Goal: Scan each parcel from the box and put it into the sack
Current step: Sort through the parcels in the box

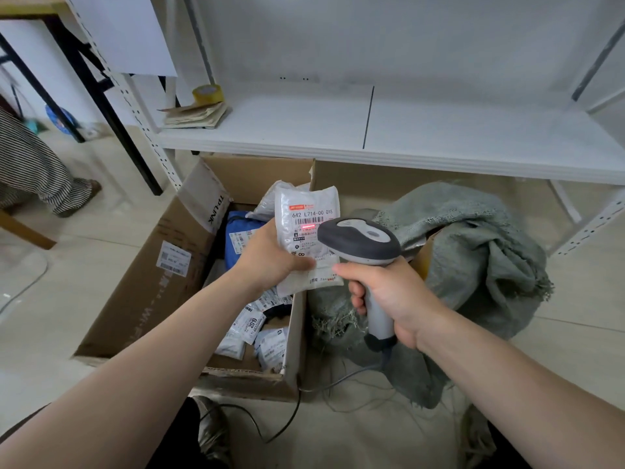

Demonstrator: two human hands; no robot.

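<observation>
— Two hands show on my feed, both busy. My left hand (270, 258) grips one white parcel (306, 211) by its lower edge, thumb across the front. The parcel is upright above the box (152, 282) with its label facing me. My right hand (389, 292) is wrapped round the handle of one grey scanner (358, 240), forefinger lying at the front of the grip.

— Is the scanner on the label?

— Its head sits just in front of the parcel's right edge, and one red line (308, 226) lies across the barcode.

— How many parcels are in the box?

— One blue parcel (240, 231) lies beyond my left wrist, and one more white one (267, 204) peeps out behind the held parcel. At the near end I count at least three small white parcels (252, 324). My forearm covers part of the heap, so I cannot give a full count.

— And the sack?

— One grey-green woven sack (473, 248) lies crumpled on the floor against the box's right wall. I cannot tell how many parcels it holds.

— Anything else?

— One white shelf (439, 130) runs above box and sack. At its left end are one roll of yellow tape (208, 94) and one stack of papers (198, 115). Two cables cross the floor: one grey cable (338, 377) from the scanner's base and one black cable (277, 431).
</observation>
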